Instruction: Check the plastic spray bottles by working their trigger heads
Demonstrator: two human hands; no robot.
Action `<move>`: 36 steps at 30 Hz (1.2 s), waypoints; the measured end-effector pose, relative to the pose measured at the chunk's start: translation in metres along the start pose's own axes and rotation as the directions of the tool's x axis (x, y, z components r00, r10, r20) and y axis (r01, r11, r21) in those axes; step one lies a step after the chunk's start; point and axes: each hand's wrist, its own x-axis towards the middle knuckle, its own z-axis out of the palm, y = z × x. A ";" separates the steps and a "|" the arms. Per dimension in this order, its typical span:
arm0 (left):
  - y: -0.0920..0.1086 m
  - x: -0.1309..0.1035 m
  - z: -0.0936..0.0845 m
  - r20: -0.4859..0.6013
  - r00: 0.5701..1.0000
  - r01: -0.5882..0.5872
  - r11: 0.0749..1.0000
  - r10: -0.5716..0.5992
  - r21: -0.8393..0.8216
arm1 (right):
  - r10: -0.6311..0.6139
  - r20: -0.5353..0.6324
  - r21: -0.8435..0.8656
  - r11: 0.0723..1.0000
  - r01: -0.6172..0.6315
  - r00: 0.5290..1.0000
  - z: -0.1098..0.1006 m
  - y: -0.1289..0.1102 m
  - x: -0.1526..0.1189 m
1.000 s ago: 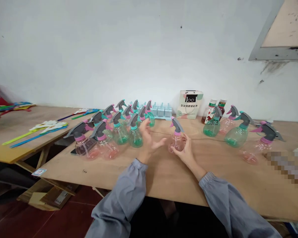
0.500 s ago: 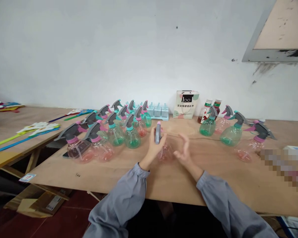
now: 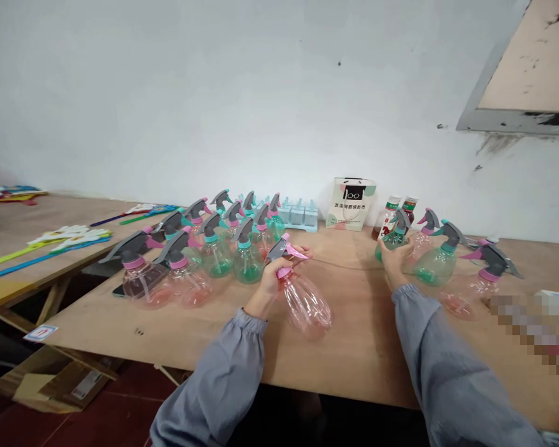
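Observation:
My left hand (image 3: 271, 278) is closed round the neck of a pink spray bottle (image 3: 307, 305), which tilts with its base toward the lower right. Its grey trigger head has a pink nozzle. On the right, my right hand (image 3: 395, 259) is closed on a green spray bottle (image 3: 391, 237) with a grey head, covering much of its body. Close by that hand stand a pink spray bottle (image 3: 417, 248), another green spray bottle (image 3: 435, 264) and a pink one in front (image 3: 468, 295). To the left of my left hand stands a green spray bottle (image 3: 248, 264) among several others.
A dark phone (image 3: 144, 282) lies behind the left pink bottles. At the back are a light-blue mould set (image 3: 302, 217), a paper bag (image 3: 351, 205) and two sauce bottles (image 3: 386, 216). Hand-shaped clappers (image 3: 74, 239) rest on the left table. The wooden table's (image 3: 205, 338) front edge faces me.
My left hand has tipped the pink spray bottle, swinging its base toward the lower right. My right hand has moved right, from open beside that bottle onto the green spray bottle.

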 end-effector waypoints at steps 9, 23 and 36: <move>0.006 -0.001 -0.006 -0.002 0.999 -0.047 0.998 0.047 -0.042 | -0.069 0.089 0.083 0.995 0.061 0.994 -0.008 -0.005 -0.042; 0.004 0.007 -0.014 -0.078 0.995 -0.055 0.998 0.056 0.010 | -0.222 0.384 0.376 0.924 0.068 0.896 -0.032 -0.065 -0.145; -0.005 0.004 -0.012 -0.028 0.999 0.027 0.998 -0.026 0.062 | -0.219 0.481 0.460 0.888 -0.031 0.849 -0.041 -0.081 -0.167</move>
